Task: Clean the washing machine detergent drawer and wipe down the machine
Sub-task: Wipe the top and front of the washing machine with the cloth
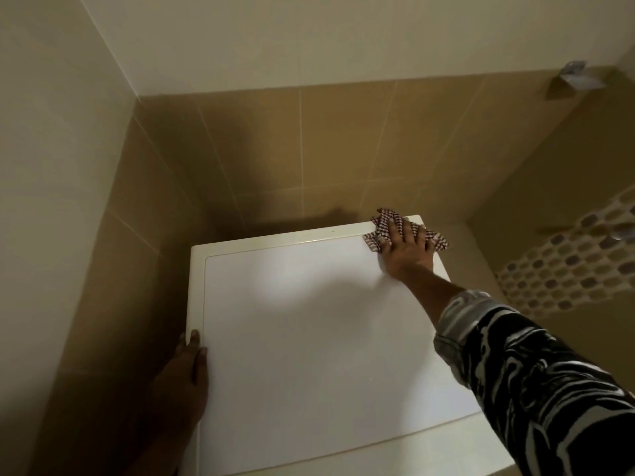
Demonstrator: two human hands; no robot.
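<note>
**Cloth pressed flat at the far right corner of the machine top**

Tan tiled walls (pixel 309 149) close in a corner, with paler plain wall above them. Pushed into that corner stands the washing machine (pixel 309 321), seen from above. Its white top panel sits inside a cream rim and takes up the middle of the view, with a bright patch of light on the panel's far half.

A black-and-white patterned sleeve (pixel 532 372) reaches in from the lower right and crosses the machine's near right edge. Off to the right hangs a spotted curtain (pixel 567 262) (blurred, its pattern only roughly readable).

The left hand (pixel 185 372) rests against the machine's left side. Its fingers are straight and lie along the edge, with the fingertips up on the cream rim — it grips nothing.

The right hand (pixel 407 250) lies at the far right corner of the top. Its fingers are spread and flat, and its palm is down on the checked cloth (pixel 385 221). The cloth is crumpled — it sticks out past the fingertips towards the wall and hangs a little over the right edge.

High on the right wall is a small shiny fitting (pixel 577 77), too blurred to identify.
</note>
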